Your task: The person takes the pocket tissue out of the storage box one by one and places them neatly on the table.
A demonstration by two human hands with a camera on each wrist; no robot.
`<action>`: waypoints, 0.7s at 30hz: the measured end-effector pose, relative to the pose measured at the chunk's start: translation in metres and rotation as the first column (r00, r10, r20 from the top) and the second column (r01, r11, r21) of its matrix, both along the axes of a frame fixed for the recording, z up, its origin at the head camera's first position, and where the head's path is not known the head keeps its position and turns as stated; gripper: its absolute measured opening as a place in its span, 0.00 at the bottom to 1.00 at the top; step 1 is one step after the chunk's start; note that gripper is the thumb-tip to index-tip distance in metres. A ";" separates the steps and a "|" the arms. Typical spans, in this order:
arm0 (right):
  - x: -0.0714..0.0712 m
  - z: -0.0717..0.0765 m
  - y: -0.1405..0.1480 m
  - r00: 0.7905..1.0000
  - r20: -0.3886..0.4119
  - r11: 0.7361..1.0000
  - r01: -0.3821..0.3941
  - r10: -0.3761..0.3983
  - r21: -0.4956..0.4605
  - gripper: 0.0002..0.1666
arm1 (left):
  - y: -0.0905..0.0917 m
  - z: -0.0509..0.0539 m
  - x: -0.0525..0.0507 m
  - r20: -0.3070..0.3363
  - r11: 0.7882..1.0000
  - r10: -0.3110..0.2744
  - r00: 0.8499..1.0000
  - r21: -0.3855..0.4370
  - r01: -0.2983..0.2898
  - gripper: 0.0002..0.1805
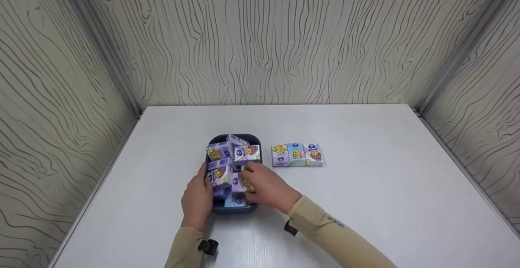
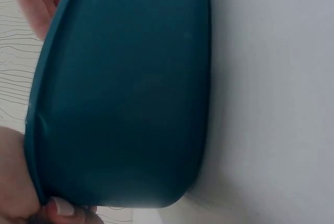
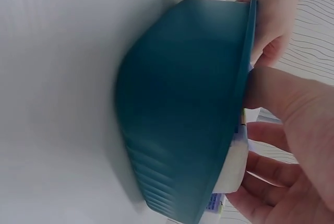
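A dark teal plastic basket [image 1: 235,210] holds several small tissue packs with cartoon prints in purple, white and blue. At its left side, my left hand [image 1: 197,201] grips the rim, with a fingertip [image 2: 63,207] curled over the edge in the left wrist view. My right hand [image 1: 268,189] reaches over the right rim and pinches a purple tissue pack [image 1: 237,183] near the front of the basket. Its fingers partly cover that pack. In the right wrist view the thumb is partly hidden behind the rim, and the fingers lie by a whitish pack [image 3: 234,169].
To the right of the basket, three tissue packs [image 1: 297,154] lie side by side in a row on the white table [image 1: 365,186]. Wood-grain panels [image 1: 260,40] enclose the table at the back and both sides.
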State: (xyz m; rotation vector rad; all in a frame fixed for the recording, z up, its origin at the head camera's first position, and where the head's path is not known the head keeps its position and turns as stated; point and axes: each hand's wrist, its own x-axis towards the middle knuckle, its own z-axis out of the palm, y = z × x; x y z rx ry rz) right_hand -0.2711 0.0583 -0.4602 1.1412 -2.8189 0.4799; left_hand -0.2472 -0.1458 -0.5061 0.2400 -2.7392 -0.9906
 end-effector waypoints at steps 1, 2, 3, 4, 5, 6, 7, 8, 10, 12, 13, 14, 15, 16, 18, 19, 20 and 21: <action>0.000 0.001 0.000 1.000 0.000 1.000 0.000 0.000 -0.004 0.25 | 0.000 0.000 0.000 0.004 1.000 -0.001 1.000 0.001 0.001 0.28; 0.000 0.002 0.001 1.000 -0.003 1.000 -0.002 0.002 -0.007 0.26 | 0.000 0.000 0.000 0.006 1.000 -0.003 1.000 0.002 0.003 0.28; 0.000 0.003 0.001 1.000 -0.002 1.000 -0.005 0.005 -0.012 0.26 | 0.000 0.000 0.000 0.010 1.000 -0.003 1.000 0.004 0.003 0.28; 0.000 0.004 0.002 1.000 -0.001 1.000 -0.007 0.007 -0.018 0.27 | 0.000 0.000 0.000 0.011 1.000 -0.003 1.000 0.005 0.003 0.28; 0.000 0.005 0.003 1.000 -0.002 1.000 -0.009 0.009 -0.023 0.27 | 0.000 0.000 0.000 0.012 1.000 -0.003 1.000 0.005 0.003 0.28; 0.000 0.006 0.004 1.000 -0.003 0.999 -0.008 0.008 -0.031 0.27 | 0.000 0.000 0.000 0.012 1.000 -0.002 1.000 0.006 0.002 0.28; 0.000 0.007 0.006 1.000 -0.006 0.999 -0.008 0.008 -0.039 0.28 | 0.000 0.000 0.000 0.011 1.000 -0.002 1.000 0.006 0.002 0.28; 0.000 0.009 0.007 1.000 -0.008 0.999 -0.007 0.007 -0.047 0.28 | 0.000 0.000 0.000 0.010 1.000 -0.002 1.000 0.006 0.002 0.28; -0.001 0.011 0.011 1.000 -0.013 0.998 -0.005 0.004 -0.067 0.28 | 0.000 -0.001 0.000 0.003 1.000 0.000 1.000 0.002 0.000 0.27; -0.003 0.013 0.015 1.000 -0.016 0.996 -0.001 0.000 -0.095 0.27 | -0.001 -0.001 0.000 -0.001 1.000 0.001 1.000 0.000 -0.001 0.27; -0.003 0.014 0.017 1.000 -0.016 0.994 0.000 -0.002 -0.107 0.27 | -0.001 -0.001 0.000 -0.004 1.000 0.002 1.000 -0.002 -0.002 0.27; -0.004 0.014 0.019 1.000 -0.015 0.993 0.004 -0.006 -0.119 0.26 | -0.001 -0.001 0.000 -0.008 1.000 0.002 1.000 -0.003 -0.002 0.27; -0.005 0.015 0.022 1.000 -0.017 0.991 0.006 -0.008 -0.134 0.26 | -0.002 -0.001 0.000 -0.009 1.000 0.002 1.000 -0.003 -0.003 0.27; -0.006 0.015 0.025 1.000 -0.018 0.989 0.011 -0.014 -0.147 0.26 | -0.002 -0.001 0.000 -0.007 1.000 0.003 1.000 -0.004 -0.003 0.27; -0.009 0.015 0.031 0.999 -0.017 0.986 0.028 -0.032 -0.164 0.26 | -0.001 -0.001 0.000 0.005 1.000 0.001 1.000 0.000 -0.001 0.27; -0.011 0.016 0.034 0.999 -0.010 0.984 0.040 -0.042 -0.172 0.26 | -0.001 -0.001 0.000 0.008 1.000 0.001 1.000 0.000 -0.001 0.27; -0.012 0.017 0.039 0.999 -0.007 0.982 0.051 -0.053 -0.180 0.26 | 0.000 -0.001 -0.001 0.011 1.000 0.001 1.000 0.000 -0.001 0.27; -0.014 0.017 0.043 0.998 -0.003 0.980 0.061 -0.063 -0.189 0.26 | 0.000 -0.001 -0.001 0.015 1.000 0.002 1.000 0.000 -0.002 0.27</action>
